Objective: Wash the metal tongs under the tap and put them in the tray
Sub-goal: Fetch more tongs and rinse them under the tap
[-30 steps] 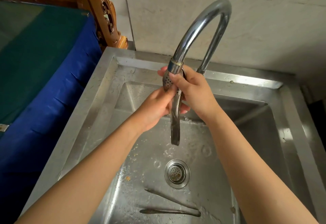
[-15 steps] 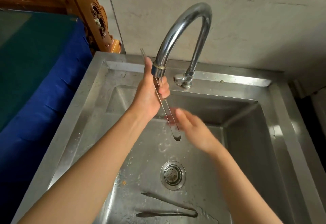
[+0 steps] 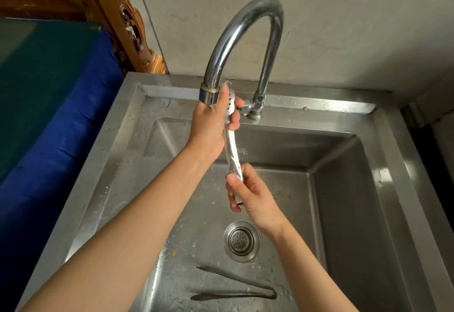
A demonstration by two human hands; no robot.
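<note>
I hold a pair of metal tongs (image 3: 233, 149) nearly upright under the curved chrome tap (image 3: 245, 31), with water running over them. My left hand (image 3: 211, 125) grips their perforated upper end just below the spout. My right hand (image 3: 250, 193) is closed around their lower end. A second pair of metal tongs (image 3: 235, 287) lies open on the sink floor near the front. No tray is in view.
The steel sink (image 3: 344, 189) has a round drain strainer (image 3: 241, 241) in its floor below my right hand. A blue and green covered surface (image 3: 49, 115) lies to the left, with carved wooden furniture (image 3: 127, 24) behind it. A concrete wall stands behind the tap.
My right hand, open beside the tongs half a second ago, has closed on their lower end. My left hand has slid up to the perforated tip under the spout.
</note>
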